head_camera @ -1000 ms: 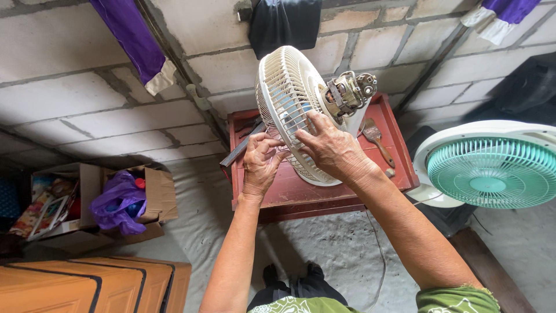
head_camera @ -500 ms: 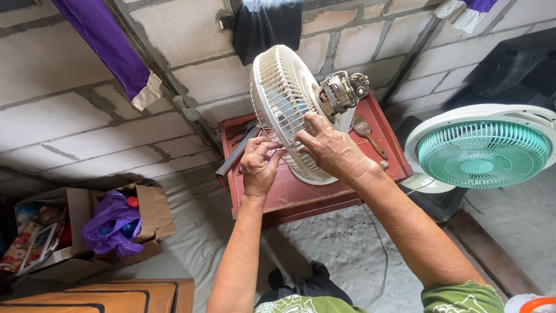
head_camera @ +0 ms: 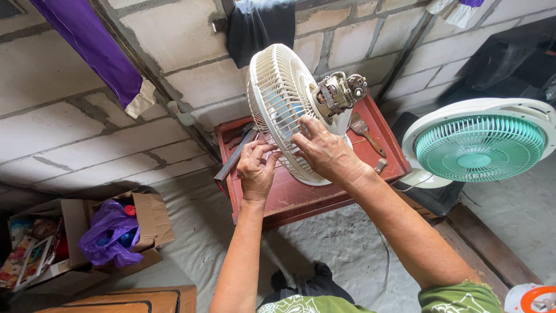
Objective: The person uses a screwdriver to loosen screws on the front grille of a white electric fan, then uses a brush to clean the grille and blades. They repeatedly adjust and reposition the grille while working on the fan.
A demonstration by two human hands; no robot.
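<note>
Cardboard box [head_camera: 145, 223] at far left sits on the floor and holds a purple plastic bag [head_camera: 107, 235]; a second box beside it holds printed matter. Purple cloth [head_camera: 95, 49] hangs against the block wall above.

Red worktop [head_camera: 301, 197] stands against the wall, centre frame. Dark metal bars [head_camera: 234, 153] lie on its left part. Cream fan guard [head_camera: 275, 104] stands upright on the worktop, tilted slightly, with the bare motor [head_camera: 339, 93] exposed at its rear.

Left hand [head_camera: 255, 171] is at the lower left rim of the guard, fingers curled together and pinched on the grille wires. Right hand [head_camera: 324, 150] lies across the lower rear of the guard, fingers spread and pressing on the grille, thumb near the left hand; whether it clamps anything cannot be told.

Wooden-handled brush [head_camera: 365, 130] lies on the worktop right of the motor. Teal fan [head_camera: 480, 145] in a white ring stands at right, apart from the worktop. Dark garment [head_camera: 260, 23] hangs above the guard.
</note>
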